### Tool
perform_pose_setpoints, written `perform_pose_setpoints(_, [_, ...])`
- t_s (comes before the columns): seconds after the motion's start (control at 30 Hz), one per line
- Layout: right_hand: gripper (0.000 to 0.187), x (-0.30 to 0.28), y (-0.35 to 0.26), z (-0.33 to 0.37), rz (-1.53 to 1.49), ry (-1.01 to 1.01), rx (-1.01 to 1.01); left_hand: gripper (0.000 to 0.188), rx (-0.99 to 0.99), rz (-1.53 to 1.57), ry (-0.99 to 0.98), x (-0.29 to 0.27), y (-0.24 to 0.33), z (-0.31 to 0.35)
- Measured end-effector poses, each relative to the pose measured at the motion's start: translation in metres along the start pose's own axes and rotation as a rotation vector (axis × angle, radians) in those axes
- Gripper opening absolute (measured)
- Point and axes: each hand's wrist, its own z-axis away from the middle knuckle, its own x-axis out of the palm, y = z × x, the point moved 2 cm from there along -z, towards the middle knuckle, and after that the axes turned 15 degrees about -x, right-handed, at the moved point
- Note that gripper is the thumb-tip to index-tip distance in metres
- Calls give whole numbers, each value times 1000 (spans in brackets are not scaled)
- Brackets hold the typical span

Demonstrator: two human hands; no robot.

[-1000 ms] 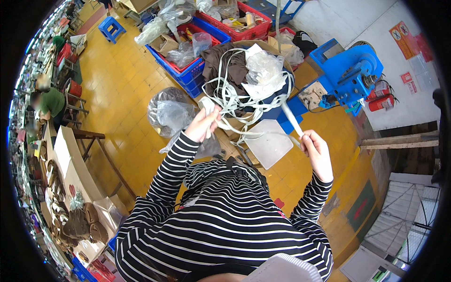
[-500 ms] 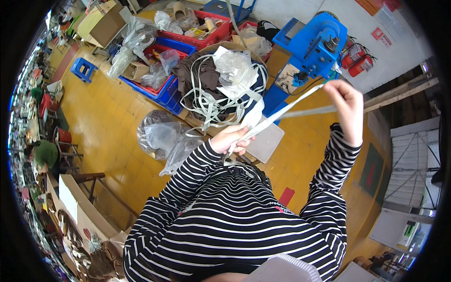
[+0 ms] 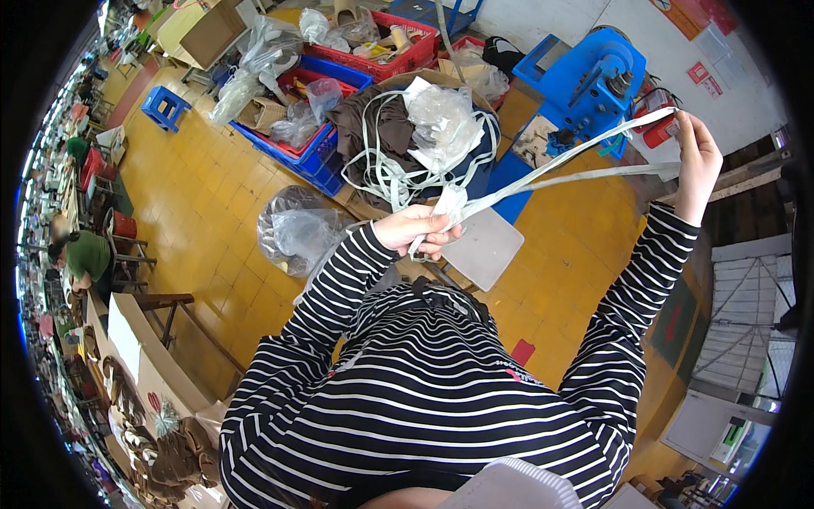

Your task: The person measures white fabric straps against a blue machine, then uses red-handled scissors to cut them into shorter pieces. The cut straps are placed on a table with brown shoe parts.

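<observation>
A long white fabric strip (image 3: 564, 165) stretches between my two hands, doubled into two lengths that spread apart toward the right. My left hand (image 3: 417, 230) is closed around the bunched strip in front of my waist. Out to the upper right, my right hand (image 3: 698, 157) pinches the strip between thumb and fingers. Beyond my left hand lies a heap of tangled pale straps (image 3: 392, 180), with brown cloth (image 3: 387, 131) and clear plastic wrap (image 3: 441, 119) in the same pile.
A blue machine (image 3: 604, 81) stands beyond the strip, near a grey stool seat (image 3: 484, 248). Blue crates (image 3: 318, 170) and a red crate (image 3: 415, 56) hold scraps. Clear plastic bags (image 3: 298, 233) lie on the floor. A blue stool (image 3: 164, 109) and a seated person (image 3: 87, 259) are at left.
My right hand has moved outward to the right and up, drawing the strip out longer. My left hand keeps its hold on the strip and has shifted only slightly.
</observation>
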Motion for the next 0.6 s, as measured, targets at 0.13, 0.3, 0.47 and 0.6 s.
perform_pose_setpoints(0.13, [22,4,2,-12,-27,15,-51,30,-10,146,-96,0,4,-1])
perform_pose_setpoints(0.3, [22,17,11,-35,138,-9,-218,30,-32,363,-272,3,24,4])
perform_pose_setpoints(0.47, [27,44,43,-68,173,-62,-243,27,165,610,-311,-1,67,5])
perform_pose_setpoints(0.6, [29,68,74,-73,202,-178,-66,23,215,621,-211,-10,73,3])
